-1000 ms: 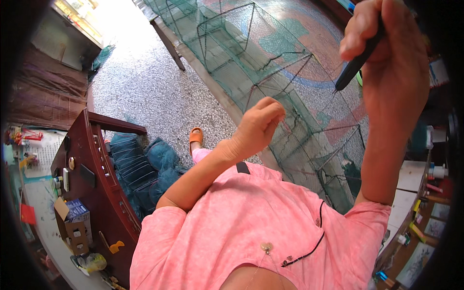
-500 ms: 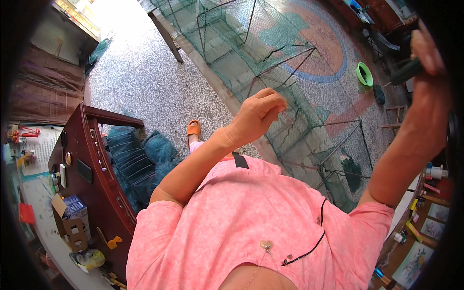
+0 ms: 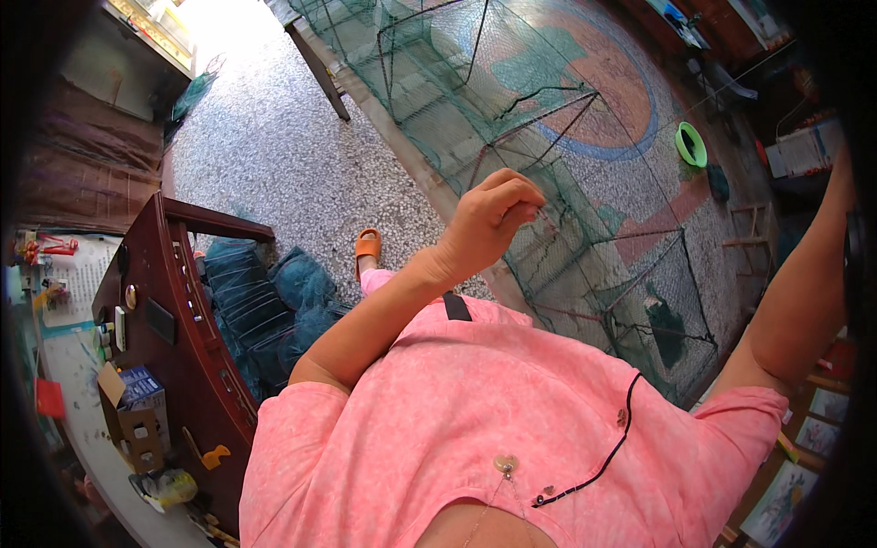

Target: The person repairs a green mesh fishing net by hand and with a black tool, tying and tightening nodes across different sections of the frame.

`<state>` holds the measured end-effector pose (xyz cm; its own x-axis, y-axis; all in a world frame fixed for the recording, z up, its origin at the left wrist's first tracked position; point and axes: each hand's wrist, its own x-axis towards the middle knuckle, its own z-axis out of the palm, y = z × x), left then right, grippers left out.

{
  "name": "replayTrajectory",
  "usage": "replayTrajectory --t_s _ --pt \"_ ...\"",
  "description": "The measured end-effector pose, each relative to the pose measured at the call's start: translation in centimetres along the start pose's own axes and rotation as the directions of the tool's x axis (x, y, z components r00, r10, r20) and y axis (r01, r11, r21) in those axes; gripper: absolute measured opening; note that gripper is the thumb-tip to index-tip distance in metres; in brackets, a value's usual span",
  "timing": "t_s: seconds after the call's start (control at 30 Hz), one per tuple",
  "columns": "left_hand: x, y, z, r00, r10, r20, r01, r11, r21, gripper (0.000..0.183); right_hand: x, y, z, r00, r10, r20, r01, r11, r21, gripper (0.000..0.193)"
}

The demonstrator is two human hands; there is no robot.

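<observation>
A long green mesh net trap (image 3: 539, 100), stretched over dark frames, runs from the top of the view down to the right in front of me. My left hand (image 3: 498, 215) is closed in a pinch at its near side, and a bit of the mesh seems to be between thumb and fingers; the fingertips partly hide it. My right forearm (image 3: 799, 265) reaches out to the far right, where the dark rim of the picture cuts off the hand. What that hand holds cannot be seen.
The net lies along a narrow grey bench (image 3: 402, 151). Folded dark-green nets (image 3: 251, 288) lie beside a dark red wooden desk (image 3: 192, 365) on the left. A green basin (image 3: 691, 144) and a small wooden stool (image 3: 749, 233) are at the right. A cardboard box (image 3: 142, 420) stands at left.
My right hand, which held a dark green elongated thing at the upper right, has swung outward past the picture's edge. My left hand stays almost where it was.
</observation>
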<state>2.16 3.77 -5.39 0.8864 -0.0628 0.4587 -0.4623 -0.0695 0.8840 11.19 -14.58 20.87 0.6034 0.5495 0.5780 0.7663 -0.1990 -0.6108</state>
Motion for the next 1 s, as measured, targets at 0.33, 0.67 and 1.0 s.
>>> replayTrajectory --t_s 0.33,0.67,1.0 --pt "0.6 2.3 -1.8 0.965 -0.226 0.135 0.246 0.957 -0.156 0.011 1.2 -1.1 1.0 0.967 -0.101 0.232 0.168 0.942 -0.290 0.007" --pt "-2.4 -0.9 -2.1 0.828 -0.525 0.200 0.368 0.238 -0.899 0.011 -6.2 3.4 8.8 0.812 -0.042 0.582 0.262 0.917 -0.300 0.006" --pt "-3.3 -1.3 0.6 0.816 -0.546 0.192 0.338 0.181 -0.923 0.008 -9.1 7.2 10.3 0.806 0.074 0.587 0.233 0.872 -0.430 0.006"
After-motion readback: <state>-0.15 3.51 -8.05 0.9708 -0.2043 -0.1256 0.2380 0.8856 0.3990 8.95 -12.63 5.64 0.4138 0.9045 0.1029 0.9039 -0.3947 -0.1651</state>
